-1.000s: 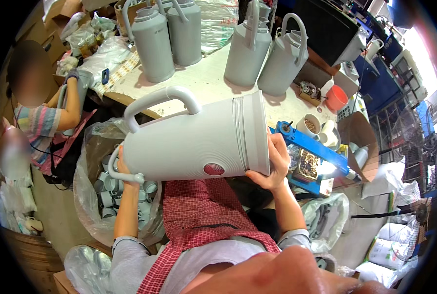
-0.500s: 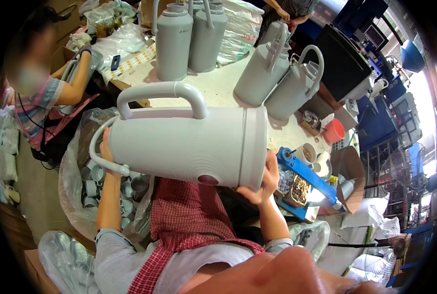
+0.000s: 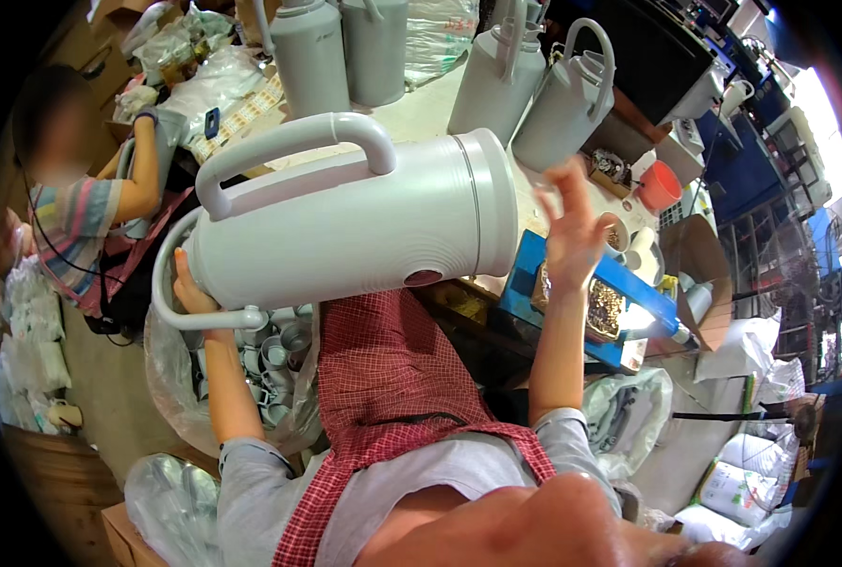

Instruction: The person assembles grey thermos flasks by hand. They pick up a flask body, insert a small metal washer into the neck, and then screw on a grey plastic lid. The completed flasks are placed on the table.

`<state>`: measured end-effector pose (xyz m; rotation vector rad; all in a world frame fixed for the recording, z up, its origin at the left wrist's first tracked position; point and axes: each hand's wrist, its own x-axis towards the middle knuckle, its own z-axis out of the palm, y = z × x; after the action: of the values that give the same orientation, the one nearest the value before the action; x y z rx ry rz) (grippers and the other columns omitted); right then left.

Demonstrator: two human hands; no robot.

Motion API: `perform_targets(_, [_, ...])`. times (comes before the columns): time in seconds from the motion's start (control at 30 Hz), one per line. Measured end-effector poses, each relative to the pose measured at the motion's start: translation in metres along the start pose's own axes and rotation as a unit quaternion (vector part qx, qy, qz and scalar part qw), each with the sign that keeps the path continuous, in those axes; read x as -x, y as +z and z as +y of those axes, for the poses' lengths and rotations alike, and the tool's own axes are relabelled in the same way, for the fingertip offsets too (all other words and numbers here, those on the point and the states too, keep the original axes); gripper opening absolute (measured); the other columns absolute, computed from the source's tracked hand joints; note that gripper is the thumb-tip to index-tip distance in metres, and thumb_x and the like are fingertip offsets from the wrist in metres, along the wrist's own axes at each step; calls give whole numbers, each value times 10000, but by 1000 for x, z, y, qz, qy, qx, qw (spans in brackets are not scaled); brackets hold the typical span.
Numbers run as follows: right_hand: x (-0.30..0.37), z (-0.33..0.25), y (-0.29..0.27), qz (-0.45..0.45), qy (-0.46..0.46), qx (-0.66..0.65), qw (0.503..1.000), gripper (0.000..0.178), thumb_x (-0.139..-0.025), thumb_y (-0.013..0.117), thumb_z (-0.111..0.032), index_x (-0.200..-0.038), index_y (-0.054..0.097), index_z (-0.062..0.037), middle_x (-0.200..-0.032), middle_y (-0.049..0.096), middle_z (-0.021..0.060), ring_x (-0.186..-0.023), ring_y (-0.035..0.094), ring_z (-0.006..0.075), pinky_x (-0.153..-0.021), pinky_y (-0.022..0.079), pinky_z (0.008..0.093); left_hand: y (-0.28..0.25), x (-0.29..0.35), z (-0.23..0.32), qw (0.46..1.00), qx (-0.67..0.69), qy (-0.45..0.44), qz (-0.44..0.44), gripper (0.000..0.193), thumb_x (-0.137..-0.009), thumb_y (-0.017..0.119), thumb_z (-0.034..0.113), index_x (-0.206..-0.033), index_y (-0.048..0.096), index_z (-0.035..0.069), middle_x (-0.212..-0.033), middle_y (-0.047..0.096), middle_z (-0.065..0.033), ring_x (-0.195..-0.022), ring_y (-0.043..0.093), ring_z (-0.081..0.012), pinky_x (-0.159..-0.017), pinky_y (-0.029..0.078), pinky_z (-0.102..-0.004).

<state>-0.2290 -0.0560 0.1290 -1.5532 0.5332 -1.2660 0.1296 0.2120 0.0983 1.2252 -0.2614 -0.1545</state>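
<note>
A large pale grey vacuum jug (image 3: 345, 213) lies on its side in front of me, base to the right. Its thick side handle (image 3: 293, 142) is on top, and a thin bail handle (image 3: 161, 283) loops out at the left end. My left hand (image 3: 190, 288) holds the jug at that end, its fingers partly hidden behind it. Off the base, to the right, my right hand (image 3: 572, 227) is raised with fingers apart, slightly blurred and holding nothing. Below it are a blue lever tool (image 3: 643, 298) and a tray of small brass-coloured parts (image 3: 604, 312).
Several grey jugs, one a tilted jug (image 3: 567, 109), stand on the pale table (image 3: 430, 109). A clear bag (image 3: 170, 387) of grey parts sits below left. A red cup (image 3: 660, 185) and a cardboard box (image 3: 709, 255) are at right. A co-worker (image 3: 90, 203) sits at left.
My right hand has let go of the jug's base and moved up and right, fingers spreading. The jug has tilted slightly, its base end higher; my left hand stays on it.
</note>
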Motion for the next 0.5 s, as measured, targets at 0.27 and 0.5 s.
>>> perform_targets(0.27, [-2, 24, 50, -125, 50, -100, 986, 940, -897, 212, -746, -1520, 171, -44, -1595, 142, 105, -1466, 147, 216, -1188, 96, 392, 4, -15, -25, 995, -61, -52, -51, 492, -970, 500, 441, -983, 684, -15, -879, 687, -81, -736, 651, -151, -651, 523, -284])
perform_targets(0.5, [-4, -3, 30, -64, -36, 9, 997, 979, -848, 323, -772, -1509, 250, -53, -1529, 300, 145, -1413, 272, 295, -1156, 187, 423, -5, -20, -49, 996, -50, -65, -44, 472, -964, 527, 415, -1010, 670, -33, -905, 685, -86, -782, 645, -155, -689, 509, -286])
